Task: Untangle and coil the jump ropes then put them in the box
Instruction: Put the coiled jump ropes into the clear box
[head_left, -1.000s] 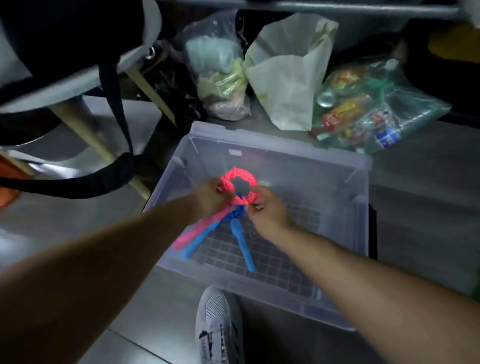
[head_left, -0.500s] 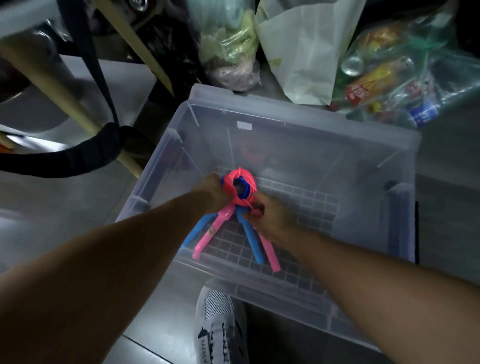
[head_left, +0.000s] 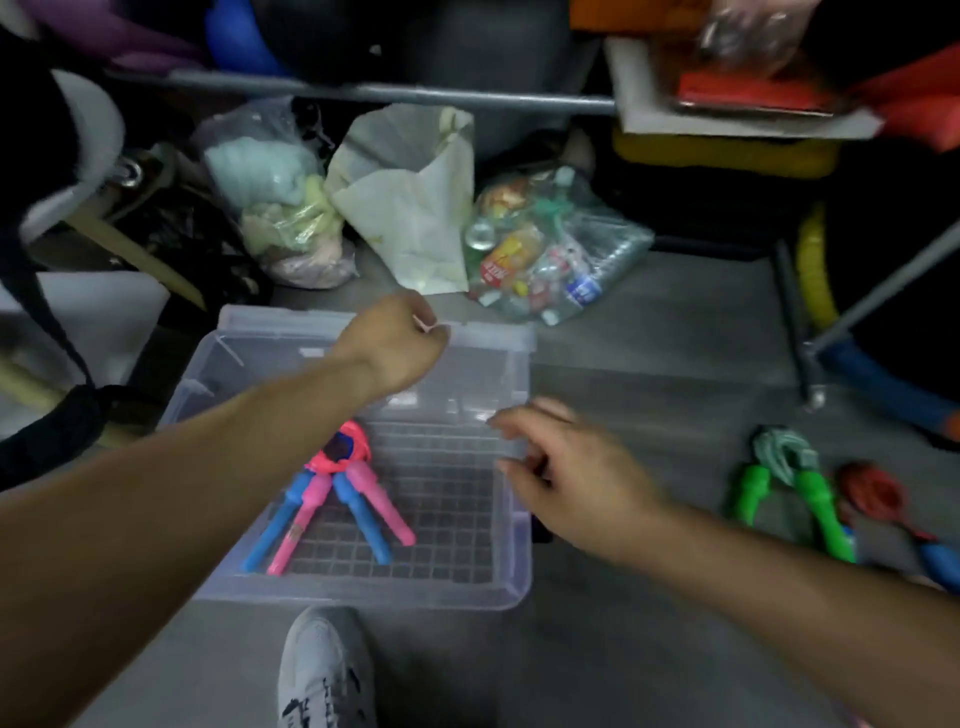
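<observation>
The pink and blue jump ropes (head_left: 340, 456) lie coiled together on the gridded bottom of the clear plastic box (head_left: 519, 582), toward its left side, handles fanned toward you; neither hand touches them. Your left hand (head_left: 395, 345) hangs over the box's far rim with its fingers curled under; whether they pinch anything, the blur does not let me tell. Your right hand (head_left: 566, 467) is over the box's right edge, fingers loosely apart and holding nothing.

Two more ropes are on the floor (head_left: 649, 649) to your right, well apart from the box: a green jump rope (head_left: 779, 470) with its cord bunched above its handles, and just beside it a red coiled rope (head_left: 872, 491).

I'd judge these light and easy to lift with one hand; the handles look like stiff moulded plastic, while the cord looks thin, limp and springy, so a coil probably loosens if you lift it by the handles alone. Take the green one at the bunched cord where it meets the handles, pinching the loops together; the handles should then hang below without pulling the coil open.
</observation>
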